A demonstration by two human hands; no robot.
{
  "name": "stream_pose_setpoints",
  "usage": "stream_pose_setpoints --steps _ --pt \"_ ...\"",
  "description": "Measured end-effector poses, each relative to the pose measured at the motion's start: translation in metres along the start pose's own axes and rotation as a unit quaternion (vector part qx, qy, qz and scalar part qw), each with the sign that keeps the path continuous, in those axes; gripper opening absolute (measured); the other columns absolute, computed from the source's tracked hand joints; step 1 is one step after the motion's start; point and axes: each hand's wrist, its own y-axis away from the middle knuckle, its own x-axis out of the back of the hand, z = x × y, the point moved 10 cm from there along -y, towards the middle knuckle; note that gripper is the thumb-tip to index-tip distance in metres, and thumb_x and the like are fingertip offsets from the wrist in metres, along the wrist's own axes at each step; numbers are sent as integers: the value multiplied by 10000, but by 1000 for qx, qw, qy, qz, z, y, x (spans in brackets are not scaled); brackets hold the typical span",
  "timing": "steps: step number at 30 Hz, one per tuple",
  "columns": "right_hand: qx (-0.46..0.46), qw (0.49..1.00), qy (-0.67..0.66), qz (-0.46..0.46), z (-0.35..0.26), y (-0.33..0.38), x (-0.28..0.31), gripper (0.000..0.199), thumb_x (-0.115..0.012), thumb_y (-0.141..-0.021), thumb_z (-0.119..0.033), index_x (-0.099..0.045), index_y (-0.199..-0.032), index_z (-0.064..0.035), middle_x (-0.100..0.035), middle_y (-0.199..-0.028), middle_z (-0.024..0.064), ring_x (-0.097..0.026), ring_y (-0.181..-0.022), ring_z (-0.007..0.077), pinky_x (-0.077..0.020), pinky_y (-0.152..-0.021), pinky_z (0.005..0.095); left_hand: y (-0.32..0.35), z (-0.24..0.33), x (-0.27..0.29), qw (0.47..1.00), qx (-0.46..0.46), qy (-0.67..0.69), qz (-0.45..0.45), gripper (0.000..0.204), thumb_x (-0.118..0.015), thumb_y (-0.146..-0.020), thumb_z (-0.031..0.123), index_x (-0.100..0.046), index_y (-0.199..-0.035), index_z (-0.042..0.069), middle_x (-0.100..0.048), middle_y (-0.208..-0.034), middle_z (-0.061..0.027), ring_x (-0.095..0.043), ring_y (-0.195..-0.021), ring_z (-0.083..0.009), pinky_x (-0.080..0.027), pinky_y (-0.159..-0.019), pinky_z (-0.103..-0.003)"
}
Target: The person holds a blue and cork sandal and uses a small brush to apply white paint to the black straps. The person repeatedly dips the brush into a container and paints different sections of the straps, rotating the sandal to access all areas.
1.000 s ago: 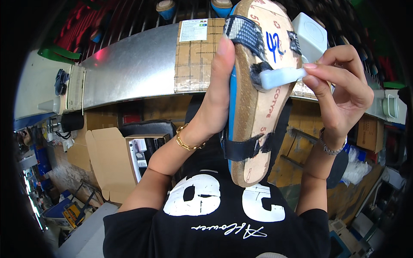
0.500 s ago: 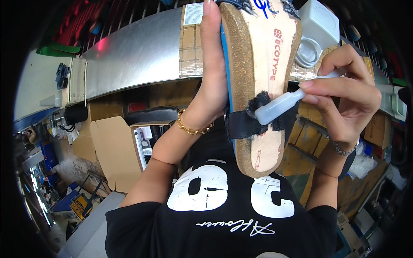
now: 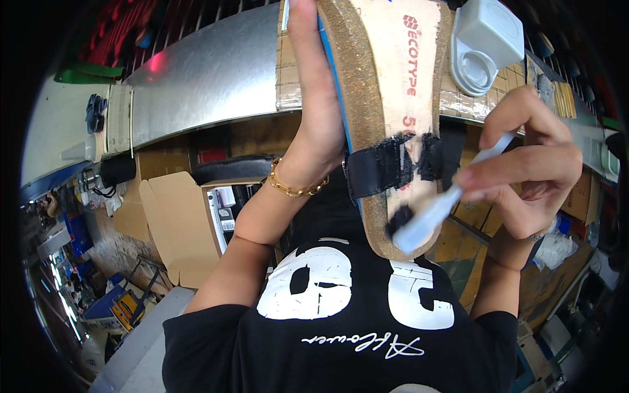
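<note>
My left hand (image 3: 321, 108) holds a sandal upright by its left side; the fingers behind it are out of sight. This sandal has a cork-edged sole (image 3: 360, 72) with a pale underside and a blue strip along its left edge. Black strap ends (image 3: 383, 169) are folded in over the lower part from both sides. Between thumb and fingers, my right hand (image 3: 531, 164) grips a brush (image 3: 429, 219) with a whitish plastic handle. Its dark bristles, blurred by motion, are at the pale surface near the rounded lower end, below the straps.
Beyond the sandal, a white plastic container (image 3: 488, 39) with a round opening stands on cardboard. A metal worktop (image 3: 209, 75) stretches to the left. Under it are an open cardboard box (image 3: 180, 229) and a black padded seat edge (image 3: 232, 169). Wooden sticks (image 3: 563, 99) lie at the right.
My right hand has moved the brush from the strap ends down to the sole's lower end. The sandal has shifted slightly left and up, and the strap ends now lie flatter.
</note>
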Motion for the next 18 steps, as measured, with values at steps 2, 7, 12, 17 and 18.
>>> stream_pose_setpoints --steps 2,7,12,17,18 --pt "-17 1000 -12 14 9 -9 5 249 -842 -657 -206 -810 -857 -61 -594 -872 88 -535 -767 155 -359 -634 269 -4 11 2 995 -31 45 -77 835 -266 -998 711 -387 -1492 49 -582 -1363 -178 -635 -1194 -271 -532 -1034 -420" --pt "-11 979 94 179 36 -21 26 209 -762 -807 13 -781 -1014 -6 -629 -920 77 -562 -830 151 -432 -738 260 4 29 -6 976 -136 18 -167 773 -264 -1025 671 -363 -1506 74 -569 -1387 -144 -620 -1219 -224 -514 -1056 -386" --pt "-93 981 52 165 30 12 5 223 -846 -669 -52 -828 -884 -108 -588 -756 15 -514 -684 115 -367 -597 252 23 58 44 936 -197 -191 218 817 -260 -997 728 -389 -1496 94 -560 -1409 -103 -587 -1256 -190 -489 -1065 -349" --pt "-73 962 205 166 -4 18 -1 289 -856 -566 -74 -826 -848 -131 -580 -780 19 -497 -692 131 -345 -633 267 29 68 42 916 -246 -183 257 830 -264 -988 741 -404 -1486 92 -568 -1395 -106 -595 -1241 -186 -495 -1051 -346" --pt "-75 960 222 152 -8 17 -3 305 -852 -546 -65 -822 -846 -110 -581 -807 39 -495 -708 142 -344 -631 265 29 69 42 915 -249 -183 260 833 -264 -987 744 -407 -1484 91 -570 -1392 -107 -597 -1238 -185 -497 -1048 -345"
